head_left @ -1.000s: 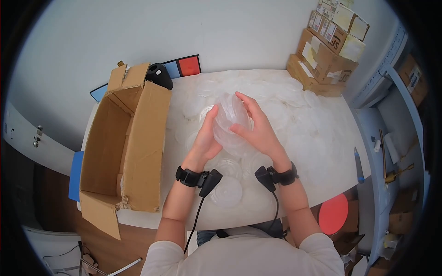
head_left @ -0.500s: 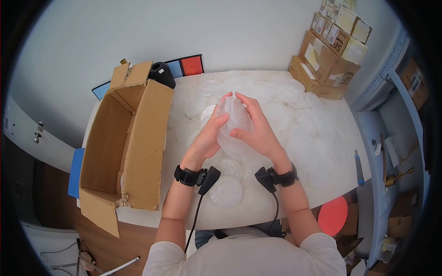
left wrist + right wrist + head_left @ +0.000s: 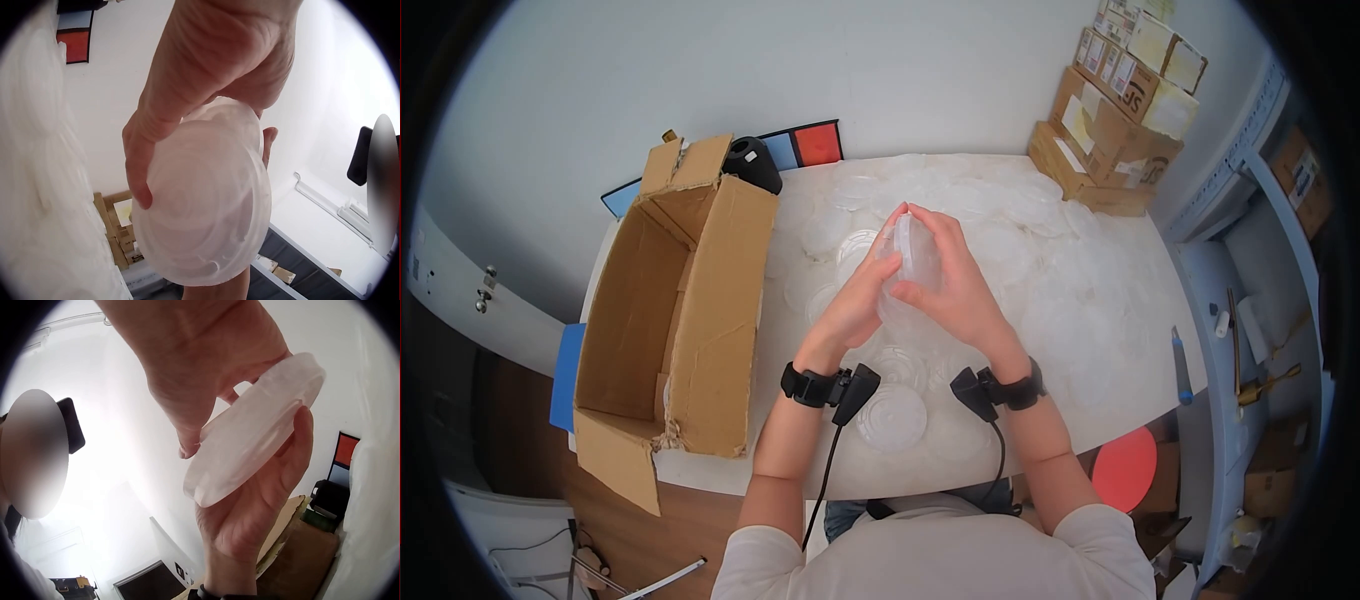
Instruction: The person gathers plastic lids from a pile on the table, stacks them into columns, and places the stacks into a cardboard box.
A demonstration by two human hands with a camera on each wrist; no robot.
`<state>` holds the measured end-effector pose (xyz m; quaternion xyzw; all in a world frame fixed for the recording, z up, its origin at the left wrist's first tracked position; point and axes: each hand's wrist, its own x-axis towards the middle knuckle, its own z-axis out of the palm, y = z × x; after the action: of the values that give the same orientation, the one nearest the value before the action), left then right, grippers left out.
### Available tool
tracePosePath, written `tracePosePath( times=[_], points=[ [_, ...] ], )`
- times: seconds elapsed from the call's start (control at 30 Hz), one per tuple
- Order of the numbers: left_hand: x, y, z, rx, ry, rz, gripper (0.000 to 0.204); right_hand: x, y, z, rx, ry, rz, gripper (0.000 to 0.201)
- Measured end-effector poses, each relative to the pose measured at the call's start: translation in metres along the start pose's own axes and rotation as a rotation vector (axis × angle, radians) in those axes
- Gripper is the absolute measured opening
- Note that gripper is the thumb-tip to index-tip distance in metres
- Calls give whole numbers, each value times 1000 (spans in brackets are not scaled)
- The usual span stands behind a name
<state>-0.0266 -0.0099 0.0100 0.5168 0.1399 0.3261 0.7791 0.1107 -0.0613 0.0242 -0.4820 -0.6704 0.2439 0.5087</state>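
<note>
- My left hand (image 3: 852, 303) grips one side of the stacked, round, translucent plastic lids (image 3: 916, 262); my right hand (image 3: 967, 300) grips the other, probably keeping them aligned.
- The lids stand on edge between both hands.
- Left of my hands, seemingly within reach, sits an open brown cardboard box (image 3: 718, 330).

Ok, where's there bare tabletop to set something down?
A bare strip of table runs along the front edge, below the nearest clear disc; a narrow patch lies between the open cardboard box and the left forearm. It's crowded across the middle and right, where clear discs spread back to the stacked boxes.
</note>
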Motion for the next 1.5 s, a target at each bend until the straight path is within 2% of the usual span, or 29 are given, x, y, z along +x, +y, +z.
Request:
tracePosePath(
  times=[0.17, 0.23, 0.27, 0.33, 0.37, 0.43, 0.47, 0.53, 0.57, 0.63, 0.77, 0.83, 0.87, 0.93, 0.97, 1.03, 1.07, 1.13, 1.17, 1.23, 1.27, 1.33, 1.5],
  points=[
    [-1, -5, 6, -36, 82, -42, 52, -1, 4, 9, -110, 13, -9, 77],
    [0, -5, 5, -210, 82, -93, 49, -1, 7, 10, -143, 13, -14, 77],
    [0, -4, 6, -208, 82, -94, 49, 0, 10, 10, -141, 14, -14, 77],
    [0, -2, 8, -323, 53, -7, 49, 1, 16, 11, 68, 115, 110, 72],
    [0, -3, 6, -322, 52, -8, 49, 2, 19, 10, 69, 117, 110, 72],
    [2, -8, -3, -203, 113, -12, 50, 4, 25, 5, 382, 214, 120, 66],
    [3, -9, -8, -203, 113, -12, 50, 5, 25, 0, 383, 214, 119, 66],
    [4, -10, -18, -219, 126, -24, 53, 5, 26, -10, 759, 292, 145, 62],
    [4, -9, -19, -218, 126, -22, 53, 4, 25, -13, 759, 291, 143, 62],
    [6, -8, -21, -297, 278, 97, 49, 4, 24, -17, 681, 360, 112, 61],
    [6, -5, -19, -362, 335, 198, 48, 1, 15, 0, 661, 222, 158, 62],
    [5, -2, -11, -320, 454, 289, 47, 0, 12, 11, 762, 133, 229, 63],
    [4, -4, -8, -319, 455, 289, 47, -1, 11, 13, 763, 132, 228, 63],
    [4, -8, -2, -123, 581, 405, 52, -3, 10, 16, 866, -30, 271, 64],
    [6, -13, -1, -123, 581, 405, 52, -3, 10, 15, 866, -30, 271, 64],
    [9, -21, -2, 394, 643, 493, 54, -2, 8, 13, 848, 6, 218, 69],
    [10, -21, -2, 394, 642, 493, 54, -3, 5, 12, 848, 7, 218, 69],
    [9, -18, -3, 213, 364, 331, 50, -4, 0, 14, 545, 7, 168, 77],
    [7, -16, -3, 213, 362, 330, 50, -4, 1, 15, 545, 9, 168, 77],
    [1, -9, -4, -52, 230, 187, 51, -3, 4, 16, 248, 49, 14, 81],
    [-2, -6, -7, -51, 230, 188, 51, -3, 3, 16, 250, 48, 12, 81],
    [-7, -2, -11, -448, 87, 25, 55, -3, -2, 15, -106, 19, -162, 80],
    [-7, 9, 6, -196, 218, 134, 57, -4, -6, 16, -128, 39, -152, 80]
  ],
)
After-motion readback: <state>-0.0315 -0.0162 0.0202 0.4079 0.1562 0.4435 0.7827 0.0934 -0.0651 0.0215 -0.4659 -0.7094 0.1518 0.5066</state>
